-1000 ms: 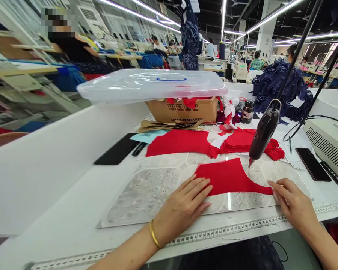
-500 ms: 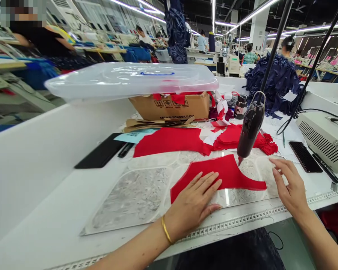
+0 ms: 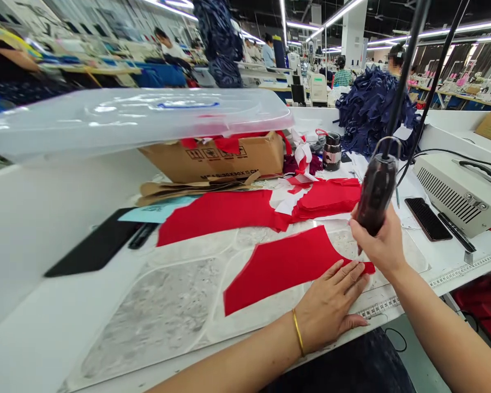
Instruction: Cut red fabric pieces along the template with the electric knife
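Observation:
A cut piece of red fabric lies flat on a grey marbled board. My left hand rests palm down at the fabric's narrow right end, fingers stretched out over its lower edge. My right hand is wrapped around a black corded handheld tool that hangs from above. The tool points down at the curved edge of the fabric, just above my left fingertips. Its tip is mostly hidden by my right hand, so I cannot tell whether it touches the cloth.
Behind lie another red piece and a red fabric stack. A clear plastic lid overhangs a cardboard box. A ventilated power unit and a phone are at right. A tape measure runs along the front edge.
My left hand has slid right along the fabric to its narrow end. My right hand, empty before, has taken hold of the hanging tool. The view has shifted right.

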`<state>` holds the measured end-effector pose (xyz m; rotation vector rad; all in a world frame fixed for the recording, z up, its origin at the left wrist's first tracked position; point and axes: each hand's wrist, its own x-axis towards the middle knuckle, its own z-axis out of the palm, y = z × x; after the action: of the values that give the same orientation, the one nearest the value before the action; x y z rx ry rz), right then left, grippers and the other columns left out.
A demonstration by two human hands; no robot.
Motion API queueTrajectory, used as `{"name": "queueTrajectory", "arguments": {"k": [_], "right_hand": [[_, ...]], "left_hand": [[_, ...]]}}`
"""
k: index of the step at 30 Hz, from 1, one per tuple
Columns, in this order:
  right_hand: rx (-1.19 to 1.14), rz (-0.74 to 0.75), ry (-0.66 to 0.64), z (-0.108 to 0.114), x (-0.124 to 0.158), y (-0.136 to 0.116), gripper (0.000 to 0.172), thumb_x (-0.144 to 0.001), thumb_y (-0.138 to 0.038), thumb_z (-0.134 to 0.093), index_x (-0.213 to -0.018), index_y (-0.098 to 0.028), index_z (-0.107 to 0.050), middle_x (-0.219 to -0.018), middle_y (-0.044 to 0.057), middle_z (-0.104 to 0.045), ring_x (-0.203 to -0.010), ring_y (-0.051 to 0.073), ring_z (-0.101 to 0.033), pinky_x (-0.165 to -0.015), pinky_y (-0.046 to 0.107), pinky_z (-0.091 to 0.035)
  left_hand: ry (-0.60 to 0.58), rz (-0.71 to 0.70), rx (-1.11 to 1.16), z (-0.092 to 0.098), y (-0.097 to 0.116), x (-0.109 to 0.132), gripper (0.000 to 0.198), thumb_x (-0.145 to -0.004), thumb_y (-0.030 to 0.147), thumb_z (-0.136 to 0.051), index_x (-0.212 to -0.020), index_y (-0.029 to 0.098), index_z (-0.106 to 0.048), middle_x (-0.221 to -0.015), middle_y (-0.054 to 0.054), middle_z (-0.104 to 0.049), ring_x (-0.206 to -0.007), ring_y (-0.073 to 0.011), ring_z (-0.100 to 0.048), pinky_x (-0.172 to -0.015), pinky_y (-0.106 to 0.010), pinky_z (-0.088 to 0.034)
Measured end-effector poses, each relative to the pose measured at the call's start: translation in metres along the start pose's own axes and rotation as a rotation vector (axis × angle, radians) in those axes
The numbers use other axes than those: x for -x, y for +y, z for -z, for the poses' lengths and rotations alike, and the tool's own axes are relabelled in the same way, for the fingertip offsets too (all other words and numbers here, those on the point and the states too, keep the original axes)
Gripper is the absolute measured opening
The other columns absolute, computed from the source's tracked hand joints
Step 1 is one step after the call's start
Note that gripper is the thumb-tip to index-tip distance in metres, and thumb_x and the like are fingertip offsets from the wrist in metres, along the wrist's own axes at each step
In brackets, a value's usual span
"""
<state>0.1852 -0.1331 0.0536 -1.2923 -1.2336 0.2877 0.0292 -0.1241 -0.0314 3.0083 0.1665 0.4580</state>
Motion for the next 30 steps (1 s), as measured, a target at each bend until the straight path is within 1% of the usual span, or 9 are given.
{"name": "queueTrajectory", "arguments": {"k": [4,7,12,16,19,21,24,26,30], "right_hand": [[0.025,-0.008,0.093,0.023,0.000,0.000,0.025,-0.081,-0.036,-0.067,-0.090,-0.023,-0.047,-0.078,-0.001,-0.056,-0.063,0.014,-0.052,-0.057,0.030,-0.049],[0.041,-0.027,0.120,0.030,0.004,0.001,0.031,-0.080,-0.040,-0.070,-0.093,-0.024,-0.047,-0.075,-0.003,-0.054,-0.061,0.014,-0.050,-0.053,0.029,-0.047],[0.040,-0.035,0.138,0.028,0.012,0.005,0.035,-0.080,-0.042,-0.070,-0.098,-0.023,-0.047,-0.075,-0.003,-0.053,-0.061,0.014,-0.051,-0.054,0.030,-0.046],[0.069,-0.040,0.137,0.027,0.011,0.008,0.033,-0.080,-0.042,-0.069,-0.092,-0.024,-0.045,-0.070,-0.005,-0.051,-0.056,0.013,-0.050,-0.052,0.029,-0.044],[0.064,-0.057,0.139,0.028,0.011,0.009,0.033,-0.080,-0.043,-0.070,-0.089,-0.024,-0.045,-0.069,-0.005,-0.051,-0.055,0.013,-0.050,-0.051,0.029,-0.042],[0.044,-0.055,0.134,0.028,0.012,0.009,0.032,-0.080,-0.043,-0.069,-0.094,-0.023,-0.047,-0.071,-0.004,-0.053,-0.058,0.014,-0.052,-0.053,0.030,-0.044],[-0.019,-0.011,0.126,0.025,0.017,0.007,0.034,-0.083,-0.041,-0.068,-0.104,-0.023,-0.048,-0.073,-0.003,-0.056,-0.061,0.015,-0.056,-0.056,0.031,-0.048],[-0.078,0.040,0.141,0.023,0.020,0.006,0.034,-0.085,-0.039,-0.067,-0.108,-0.024,-0.046,-0.070,-0.004,-0.055,-0.058,0.015,-0.056,-0.054,0.031,-0.049],[-0.080,0.070,0.179,0.026,0.021,0.007,0.034,-0.087,-0.042,-0.067,-0.107,-0.024,-0.046,-0.067,-0.004,-0.054,-0.053,0.015,-0.054,-0.053,0.032,-0.048]], "left_hand": [[-0.004,-0.013,0.007,-0.001,-0.005,-0.002,0.074,-0.100,0.067,-0.034,-0.145,0.010,-0.047,-0.149,-0.019,-0.052,-0.141,-0.0306,-0.048,-0.117,-0.046,-0.037],[0.004,-0.017,0.019,-0.001,-0.005,-0.002,0.074,-0.099,0.067,-0.034,-0.145,0.010,-0.046,-0.149,-0.019,-0.053,-0.141,-0.0301,-0.047,-0.118,-0.046,-0.036],[0.008,-0.057,0.042,-0.001,-0.005,-0.003,0.076,-0.099,0.067,-0.034,-0.148,0.010,-0.043,-0.148,-0.017,-0.055,-0.144,-0.0284,-0.044,-0.120,-0.044,-0.033],[-0.004,-0.044,0.075,-0.002,-0.006,-0.002,0.077,-0.099,0.067,-0.035,-0.150,0.010,-0.040,-0.148,-0.019,-0.054,-0.145,-0.0281,-0.042,-0.120,-0.044,-0.034],[0.006,-0.048,0.079,-0.002,-0.007,-0.001,0.076,-0.100,0.067,-0.034,-0.149,0.010,-0.042,-0.149,-0.019,-0.053,-0.145,-0.0286,-0.042,-0.119,-0.045,-0.035],[0.009,-0.052,0.078,-0.002,-0.007,-0.002,0.076,-0.100,0.067,-0.034,-0.148,0.009,-0.043,-0.149,-0.018,-0.053,-0.144,-0.0289,-0.043,-0.119,-0.045,-0.035],[0.007,-0.044,0.088,-0.002,-0.007,-0.002,0.077,-0.099,0.067,-0.037,-0.149,0.009,-0.041,-0.149,-0.018,-0.053,-0.144,-0.0295,-0.043,-0.119,-0.046,-0.035],[0.004,-0.041,0.101,-0.001,-0.007,-0.002,0.077,-0.099,0.067,-0.038,-0.151,0.010,-0.040,-0.149,-0.018,-0.053,-0.144,-0.0296,-0.043,-0.119,-0.047,-0.035],[-0.004,-0.034,0.103,-0.002,-0.006,-0.001,0.076,-0.099,0.067,-0.036,-0.150,0.011,-0.041,-0.150,-0.019,-0.052,-0.145,-0.0296,-0.042,-0.120,-0.047,-0.033]]}}
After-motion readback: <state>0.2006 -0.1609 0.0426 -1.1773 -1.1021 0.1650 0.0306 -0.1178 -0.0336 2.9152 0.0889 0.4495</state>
